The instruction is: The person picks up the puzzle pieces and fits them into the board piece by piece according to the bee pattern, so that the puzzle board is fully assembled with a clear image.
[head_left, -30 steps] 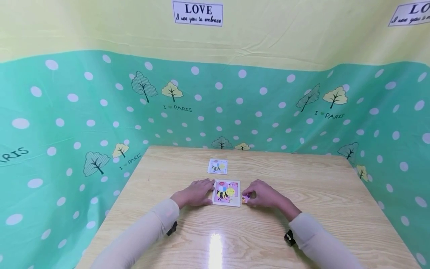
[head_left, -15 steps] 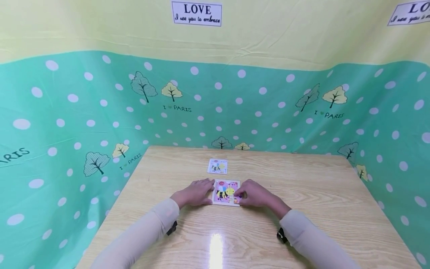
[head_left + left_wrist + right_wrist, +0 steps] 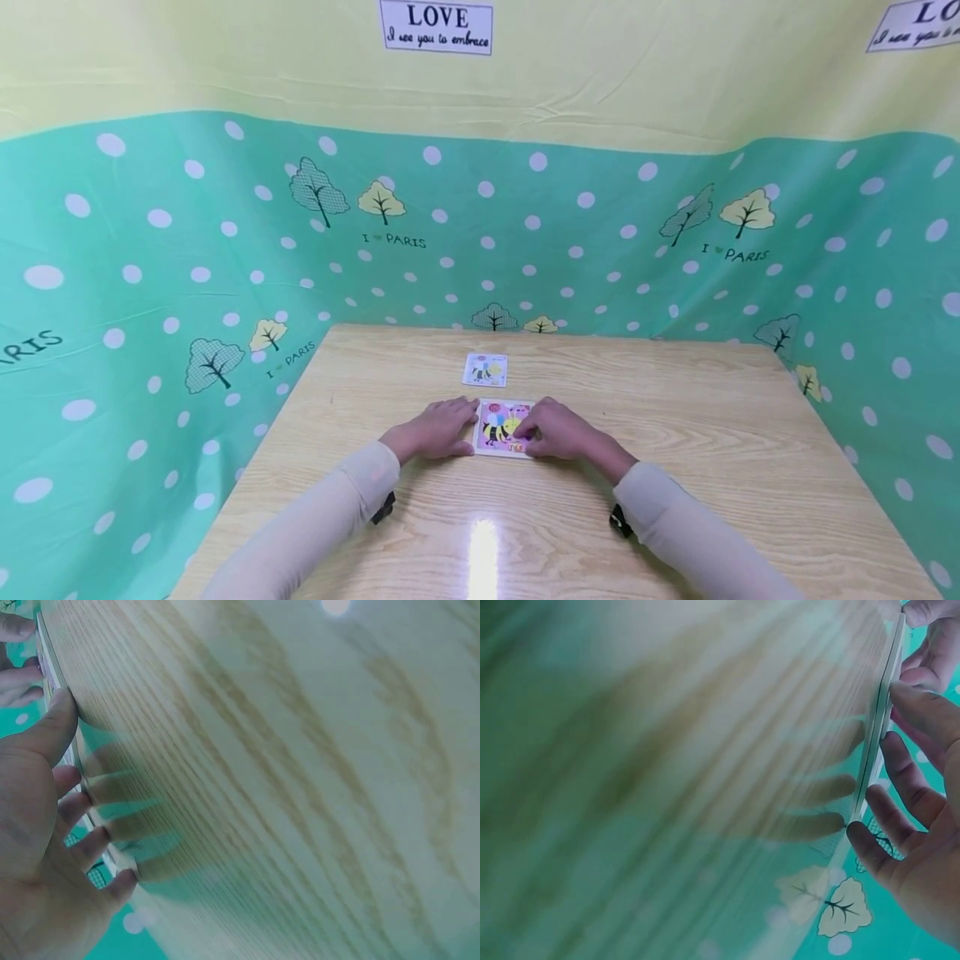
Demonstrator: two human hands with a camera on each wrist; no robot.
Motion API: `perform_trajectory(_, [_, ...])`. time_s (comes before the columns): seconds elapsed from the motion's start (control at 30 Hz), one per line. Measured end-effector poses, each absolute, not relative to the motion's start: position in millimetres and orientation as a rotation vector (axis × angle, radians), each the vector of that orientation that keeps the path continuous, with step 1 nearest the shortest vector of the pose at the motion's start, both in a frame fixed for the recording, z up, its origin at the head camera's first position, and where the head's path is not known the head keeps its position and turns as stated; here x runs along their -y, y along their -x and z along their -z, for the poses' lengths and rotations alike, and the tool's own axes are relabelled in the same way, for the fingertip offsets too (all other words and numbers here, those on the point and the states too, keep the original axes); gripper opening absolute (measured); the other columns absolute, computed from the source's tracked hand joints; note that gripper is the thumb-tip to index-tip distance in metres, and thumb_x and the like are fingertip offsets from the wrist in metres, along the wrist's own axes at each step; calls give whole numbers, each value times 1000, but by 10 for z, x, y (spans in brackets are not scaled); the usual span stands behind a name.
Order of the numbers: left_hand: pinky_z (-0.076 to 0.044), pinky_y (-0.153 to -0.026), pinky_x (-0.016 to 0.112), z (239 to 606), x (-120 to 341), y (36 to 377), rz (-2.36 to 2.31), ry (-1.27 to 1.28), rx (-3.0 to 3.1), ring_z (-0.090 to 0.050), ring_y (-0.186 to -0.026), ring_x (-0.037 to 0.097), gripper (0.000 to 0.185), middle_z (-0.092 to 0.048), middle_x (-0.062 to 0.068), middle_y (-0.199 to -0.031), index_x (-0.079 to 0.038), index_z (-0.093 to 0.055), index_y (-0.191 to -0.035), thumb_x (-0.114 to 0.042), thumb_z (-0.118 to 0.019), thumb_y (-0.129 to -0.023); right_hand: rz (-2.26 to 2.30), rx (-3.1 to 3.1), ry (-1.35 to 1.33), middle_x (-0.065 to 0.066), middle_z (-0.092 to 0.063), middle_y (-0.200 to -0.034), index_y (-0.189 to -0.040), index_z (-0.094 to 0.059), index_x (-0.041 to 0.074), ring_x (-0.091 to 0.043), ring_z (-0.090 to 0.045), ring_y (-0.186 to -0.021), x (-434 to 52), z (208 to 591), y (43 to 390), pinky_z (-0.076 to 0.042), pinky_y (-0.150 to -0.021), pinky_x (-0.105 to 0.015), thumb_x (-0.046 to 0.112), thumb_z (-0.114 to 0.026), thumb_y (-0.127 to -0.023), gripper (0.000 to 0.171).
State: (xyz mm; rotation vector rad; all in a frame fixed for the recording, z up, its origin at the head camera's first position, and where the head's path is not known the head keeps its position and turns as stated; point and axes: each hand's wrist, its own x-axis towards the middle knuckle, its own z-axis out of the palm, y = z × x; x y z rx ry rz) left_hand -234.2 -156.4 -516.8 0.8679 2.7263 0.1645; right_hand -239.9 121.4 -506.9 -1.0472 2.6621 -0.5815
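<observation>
A small square puzzle board with a yellow bee picture lies flat on the wooden table. My left hand rests on the table with its straight fingers against the board's left edge; the left wrist view shows these fingers along the thin board edge. My right hand lies over the board's right side, fingertips pressing down near its lower right corner. In the right wrist view its fingers touch the board's edge. The small piece is hidden under them.
A small picture card with the same bee lies just behind the board. Green dotted cloth walls close in the table at the left, back and right. Bare wood stretches to the right and in front of my arms.
My right hand carried a small puzzle piece leftward from the table beside the board onto its lower right corner. It now covers that corner. The left hand stayed still.
</observation>
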Motion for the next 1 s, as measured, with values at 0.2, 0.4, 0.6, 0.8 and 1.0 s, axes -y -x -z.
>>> perform_trajectory(0.2, [-31,-124,57,5174,1548,2355,-171,-868,-2723,-31,-154,34,72,-32,12,-167,-12,-46,-151,-53,-64,-96,562,-2668,1025,12,-72,-96,-108,-80,21,-9,-57,-93,-1188,5087,2409,-47,-104,-41,22,-82,-83,26])
perform_trajectory(0.4, [-30,-124,56,5175,1543,2361,-160,-862,-2723,-30,-155,34,75,-31,11,-167,-12,-42,-154,-54,-62,-96,556,-2667,947,13,-71,-95,-104,-80,23,-9,-56,-94,-1171,5055,2402,-49,-99,-39,20,-82,-83,21])
perform_trajectory(0.6, [-31,-124,57,5177,1515,2342,-170,-877,-2716,-30,-154,34,74,-31,11,-167,-12,-43,-153,-54,-63,-96,526,-2689,903,15,-67,-83,-87,-78,25,-8,-53,-83,-1174,5021,2414,-47,-94,-37,14,-80,-85,11])
perform_trajectory(0.8, [-29,-125,56,5129,1524,2345,-178,-853,-2714,-29,-155,34,75,-30,12,-167,-12,-41,-154,-53,-63,-96,561,-2653,932,13,-68,-85,-93,-79,23,-7,-55,-82,-1198,5026,2433,-50,-85,-30,17,-81,-86,10])
perform_trajectory(1.0, [-34,-124,53,5044,1513,2392,-188,-859,-2696,-37,-151,33,67,-37,14,-163,-11,-50,-148,-49,-67,-95,532,-2623,960,12,-66,-90,-104,-80,21,-8,-54,-84,-1208,4998,2439,-48,-86,-31,22,-77,-90,14])
